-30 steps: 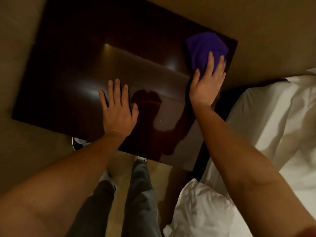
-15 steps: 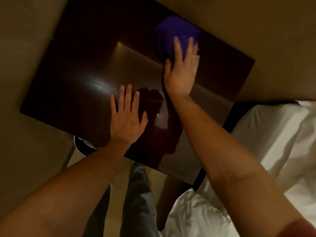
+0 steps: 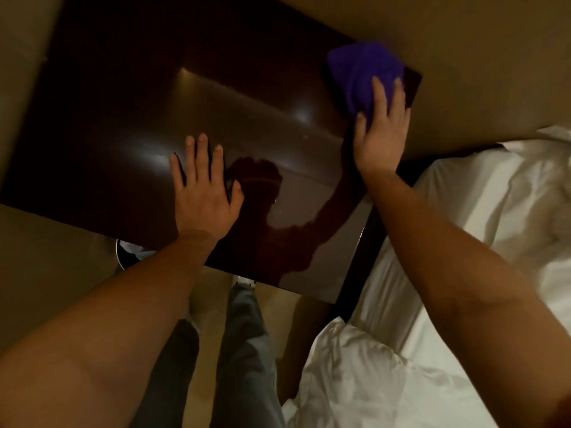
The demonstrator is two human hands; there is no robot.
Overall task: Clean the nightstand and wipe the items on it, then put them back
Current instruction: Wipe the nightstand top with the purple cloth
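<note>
Right hand (image 3: 381, 134) presses flat-fingered on a purple cloth (image 3: 363, 74), now swept back to the nightstand (image 3: 123, 103) far-right corner; left hand (image 3: 205, 193), fingers spread, braces nearer; wiping continues

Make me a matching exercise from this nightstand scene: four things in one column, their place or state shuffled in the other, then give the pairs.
Things:
1. left hand
2. right hand
3. purple cloth
4. white bedding

States:
A. bunched at the far right corner of the nightstand
B. lies to the right of the nightstand
C. flat on the glossy top, fingers straight
D. presses down on the cloth

Pairs: 1-C, 2-D, 3-A, 4-B
</note>
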